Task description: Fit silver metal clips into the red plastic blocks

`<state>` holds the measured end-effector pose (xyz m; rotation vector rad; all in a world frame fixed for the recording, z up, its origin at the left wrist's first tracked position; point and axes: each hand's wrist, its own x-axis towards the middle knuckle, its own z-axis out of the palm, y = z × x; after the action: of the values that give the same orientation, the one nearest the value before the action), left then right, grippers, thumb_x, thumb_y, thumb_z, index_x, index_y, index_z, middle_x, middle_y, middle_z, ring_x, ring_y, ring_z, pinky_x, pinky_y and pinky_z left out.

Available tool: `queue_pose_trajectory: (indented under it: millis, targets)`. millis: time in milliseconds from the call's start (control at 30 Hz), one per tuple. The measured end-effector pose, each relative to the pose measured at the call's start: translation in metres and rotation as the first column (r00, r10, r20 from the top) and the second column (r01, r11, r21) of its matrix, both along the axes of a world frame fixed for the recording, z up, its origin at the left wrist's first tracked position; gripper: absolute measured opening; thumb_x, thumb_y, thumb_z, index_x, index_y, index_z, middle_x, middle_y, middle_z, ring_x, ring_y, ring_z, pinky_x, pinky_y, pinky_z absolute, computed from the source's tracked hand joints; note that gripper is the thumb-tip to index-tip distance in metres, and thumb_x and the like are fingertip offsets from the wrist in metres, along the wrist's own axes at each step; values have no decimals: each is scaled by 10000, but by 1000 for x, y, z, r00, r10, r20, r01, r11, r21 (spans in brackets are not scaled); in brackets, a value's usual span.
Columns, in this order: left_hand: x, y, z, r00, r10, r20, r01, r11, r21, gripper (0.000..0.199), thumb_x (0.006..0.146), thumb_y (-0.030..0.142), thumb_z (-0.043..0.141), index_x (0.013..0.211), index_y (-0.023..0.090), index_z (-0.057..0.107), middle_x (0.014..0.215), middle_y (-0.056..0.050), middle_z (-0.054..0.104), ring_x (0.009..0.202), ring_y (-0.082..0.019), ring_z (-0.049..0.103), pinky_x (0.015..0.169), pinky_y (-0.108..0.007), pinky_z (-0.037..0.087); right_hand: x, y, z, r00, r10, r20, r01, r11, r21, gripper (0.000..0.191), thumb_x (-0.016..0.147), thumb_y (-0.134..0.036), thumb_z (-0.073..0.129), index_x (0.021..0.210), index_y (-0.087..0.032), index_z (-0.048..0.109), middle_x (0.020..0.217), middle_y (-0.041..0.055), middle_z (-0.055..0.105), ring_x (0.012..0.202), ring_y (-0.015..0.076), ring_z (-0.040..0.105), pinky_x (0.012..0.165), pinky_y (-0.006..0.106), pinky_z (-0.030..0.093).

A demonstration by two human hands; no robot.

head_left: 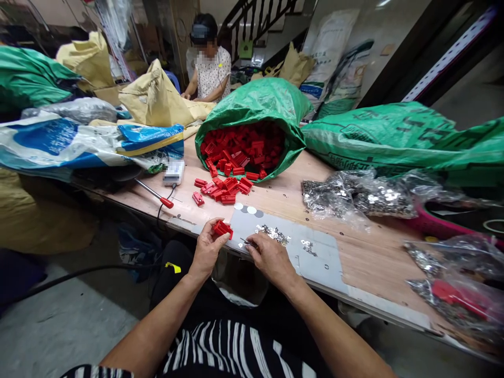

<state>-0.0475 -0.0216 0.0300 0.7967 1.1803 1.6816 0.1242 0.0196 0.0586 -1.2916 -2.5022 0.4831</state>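
Note:
Pinched between the thumb and fingers of my left hand [207, 249] is a red plastic part [222, 229], held just above the table's front edge. My right hand [271, 257] is closed at the edge of a grey mat [323, 257], around a thin dark tool [247, 242] like tweezers whose tip points left. Beyond its knuckles lie small shiny metal pieces [275, 234] in a pile, with a smaller cluster [309, 248] to the right. Loose red plastic parts [224, 189] lie in front of an open green sack [260, 100] filled with more of them.
Clear bags of metal pieces [384, 197] and a pink tray [429, 223] stand on the right. A red-handled tool [165, 202] and a white device [174, 172] with a cable are at left. Another person [212, 68] sits across the table among sacks.

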Motion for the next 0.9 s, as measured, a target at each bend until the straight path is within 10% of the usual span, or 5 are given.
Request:
queue_pose_trajectory:
  millis: [633,900]
  targets:
    - [-1,-13,1,999,12,33,-11,1000,-16,455,701,237,733,1121,216,560,1002,-20,671,902,-131,628,865,-264,472,-22,3,10,972,-10,233,15,1000,-21,66,870,-266,555,890,-212,587,918,43,624,823,181,597,668,272,371]
    - [7,-20,5,984,-98,148,108,992,-65,505,723,264,703,1202,245,543,961,-19,628,840,-145,613,729,-298,563,-14,12,7,974,-68,-218,26,982,-188,88,864,-275,505,864,-206,559,746,-11,601,695,149,539,642,257,373]
